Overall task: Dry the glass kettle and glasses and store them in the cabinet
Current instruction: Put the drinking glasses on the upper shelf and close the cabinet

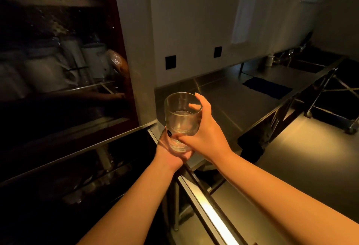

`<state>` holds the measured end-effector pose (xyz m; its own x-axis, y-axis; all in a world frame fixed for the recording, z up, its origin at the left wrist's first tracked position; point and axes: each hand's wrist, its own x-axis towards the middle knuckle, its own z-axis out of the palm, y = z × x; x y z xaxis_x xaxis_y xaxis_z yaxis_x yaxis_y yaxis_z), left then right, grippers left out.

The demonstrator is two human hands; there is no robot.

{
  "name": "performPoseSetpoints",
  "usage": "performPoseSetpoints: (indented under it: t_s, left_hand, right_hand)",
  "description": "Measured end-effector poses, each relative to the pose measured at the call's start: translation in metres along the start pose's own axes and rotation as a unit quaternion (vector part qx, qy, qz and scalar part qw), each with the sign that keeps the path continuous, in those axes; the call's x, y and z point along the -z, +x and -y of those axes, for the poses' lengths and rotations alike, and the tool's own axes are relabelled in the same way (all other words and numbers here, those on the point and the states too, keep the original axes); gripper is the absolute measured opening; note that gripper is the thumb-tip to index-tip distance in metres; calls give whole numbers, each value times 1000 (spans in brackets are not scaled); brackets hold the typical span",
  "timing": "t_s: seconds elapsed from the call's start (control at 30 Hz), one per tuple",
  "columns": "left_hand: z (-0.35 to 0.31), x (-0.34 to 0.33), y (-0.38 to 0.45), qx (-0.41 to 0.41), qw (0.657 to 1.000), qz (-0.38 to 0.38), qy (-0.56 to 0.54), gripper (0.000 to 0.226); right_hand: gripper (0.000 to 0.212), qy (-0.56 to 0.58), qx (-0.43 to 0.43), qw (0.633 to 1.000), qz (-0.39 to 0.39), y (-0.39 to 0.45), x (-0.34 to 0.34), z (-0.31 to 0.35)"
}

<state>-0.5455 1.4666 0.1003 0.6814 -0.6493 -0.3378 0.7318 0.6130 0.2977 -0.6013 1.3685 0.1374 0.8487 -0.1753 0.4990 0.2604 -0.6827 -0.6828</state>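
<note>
In the head view, a clear glass tumbler (182,121) is held upright in the air in front of the person, just beside the edge of the steel bench (229,97) and to the right of the dark cabinet (64,81). The left hand (172,152) cups it from beneath, its fingers (169,133) closed around the base, and the right hand (202,134) wraps the side, with a fingertip hooked over the rim. Both hands are thus gripping the one glass. Through the cabinet's glass front, pale jugs and cups (46,70) show dimly on a shelf. A dark cloth (267,87) lies flat on the bench well away, and a sink (308,64) sits further along. The step in hand looks like carrying the glass to storage. To do it well, I would keep the base supported from below, hold the tumbler upright, and move it slowly into a free gap, since the shelf looks crowded and glass against crockery could chip. Whether the glass is fully dry cannot be told in this dim light. No brand, label or writing can be read anywhere.
</note>
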Motion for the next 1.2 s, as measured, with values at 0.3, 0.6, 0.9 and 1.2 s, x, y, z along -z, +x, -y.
performPoseSetpoints:
  t_s: [0.3, 0.6, 0.9, 1.2]
  left_hand:
    - [-26, 13, -43, -45, 998, 44, 0, 46]
    - [-64, 32, -110, -94, 995, 31, 0, 44]
    - [-93, 66, -194, -173, 984, -18, -35, 53]
    - [-101, 97, -262, -254, 967, -20, -9, 44]
  right_hand:
    - [112, 47, 46, 997, 38, -1, -17, 42]
    - [101, 62, 91, 992, 69, -4, -53, 99]
    - [103, 88, 150, 977, 122, -22, -96, 163]
    - [104, 111, 200, 959, 169, -47, -134, 211]
